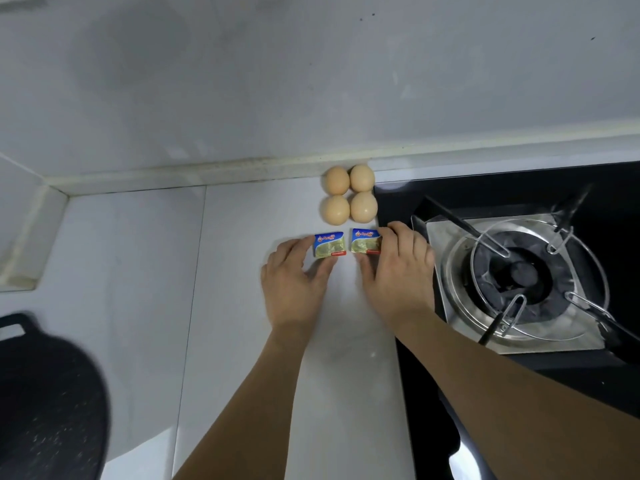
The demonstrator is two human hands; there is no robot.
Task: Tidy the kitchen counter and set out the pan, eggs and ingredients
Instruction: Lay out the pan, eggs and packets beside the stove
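Pinching butter packs: L hand [294,282] left pack [330,244], R hand [401,271] right pack [365,241]

**Single head view, steeply down**

Worn on the head, wide-angle, aimed forward and sharply down at the surface [242,341] from close above. Faces the back wall, which fills the upper part. Centred on the hands, left [294,282] and right [398,271], forearms entering from the bottom edge. Stove [519,278] at right, dark pan [48,403] cropped at lower left. No second view.
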